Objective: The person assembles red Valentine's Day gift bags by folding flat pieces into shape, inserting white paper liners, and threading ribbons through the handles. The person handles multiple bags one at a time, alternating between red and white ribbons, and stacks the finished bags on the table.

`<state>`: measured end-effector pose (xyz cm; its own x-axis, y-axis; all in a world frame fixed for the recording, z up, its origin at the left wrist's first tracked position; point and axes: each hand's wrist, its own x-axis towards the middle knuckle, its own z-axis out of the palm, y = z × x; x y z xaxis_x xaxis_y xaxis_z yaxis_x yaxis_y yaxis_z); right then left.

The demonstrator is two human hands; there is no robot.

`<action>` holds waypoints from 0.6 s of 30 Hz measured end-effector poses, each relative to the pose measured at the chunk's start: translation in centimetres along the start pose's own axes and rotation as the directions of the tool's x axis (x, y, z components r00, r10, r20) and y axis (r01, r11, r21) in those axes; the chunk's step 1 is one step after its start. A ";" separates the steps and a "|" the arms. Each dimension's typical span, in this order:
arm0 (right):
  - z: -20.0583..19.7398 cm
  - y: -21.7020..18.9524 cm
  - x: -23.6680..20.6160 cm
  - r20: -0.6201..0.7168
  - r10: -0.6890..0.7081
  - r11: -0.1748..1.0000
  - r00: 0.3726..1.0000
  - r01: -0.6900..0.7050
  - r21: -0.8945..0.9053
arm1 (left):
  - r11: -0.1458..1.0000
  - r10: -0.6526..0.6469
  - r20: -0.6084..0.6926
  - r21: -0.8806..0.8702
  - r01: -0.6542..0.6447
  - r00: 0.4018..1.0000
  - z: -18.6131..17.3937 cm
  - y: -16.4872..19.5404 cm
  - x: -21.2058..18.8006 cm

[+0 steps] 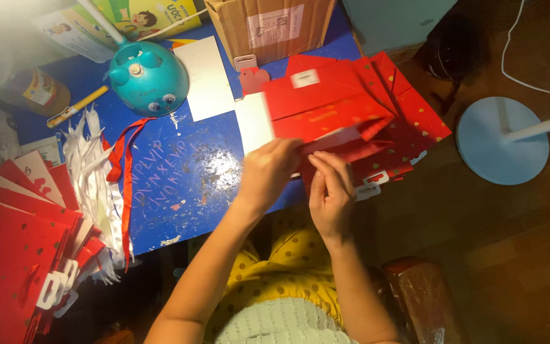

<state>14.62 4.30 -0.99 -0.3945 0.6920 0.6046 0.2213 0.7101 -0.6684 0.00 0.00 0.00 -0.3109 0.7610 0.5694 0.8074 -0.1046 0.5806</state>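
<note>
While both hands [300,181] pinch red paper bag [326,114]

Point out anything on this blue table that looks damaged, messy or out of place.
The blue table is worn: its paint is scratched and chipped in the middle, with marks scrawled on it. White ribbons and a red ribbon trail loose over its front edge. Both hands, left and right, hold a red paper bag.

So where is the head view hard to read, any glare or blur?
Head view: glare whitens the blue table near its middle; the top left corner is hazy and washed out; the floor at right is dim. The left hand and right hand on the red paper piece look slightly soft.
</note>
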 end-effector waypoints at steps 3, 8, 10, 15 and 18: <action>2.1 1.2 -1.4 0.085 0.041 0.999 0.996 -0.040 -0.014 | 0.988 -0.009 0.045 0.153 0.002 0.999 -4.7 0.0 -2.0; 7.5 1.7 -2.5 0.453 0.057 0.996 0.890 -0.020 -0.085 | 0.973 -0.017 0.049 0.231 0.005 0.999 -10.0 0.6 -6.3; 9.6 1.3 -2.8 0.527 -0.013 1.000 0.850 0.019 -0.005 | 0.976 -0.088 0.043 0.204 0.077 0.995 -10.8 -0.1 -7.6; 12.4 -0.2 -4.2 0.601 -0.051 0.997 0.797 0.080 -0.022 | 0.962 -0.253 -0.045 0.098 0.256 0.966 -11.6 -3.5 -10.5; 12.5 -0.1 -5.2 0.574 -0.120 0.989 0.810 0.145 0.001 | 0.941 -0.319 -0.106 0.086 0.328 0.942 -10.8 -6.6 -10.8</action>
<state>5.52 -0.99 -9.53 -0.8579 0.4012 0.3211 0.1607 0.8030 -0.5740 -7.38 -14.41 -3.73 -0.6035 0.6824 0.4125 0.7007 0.2068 0.6829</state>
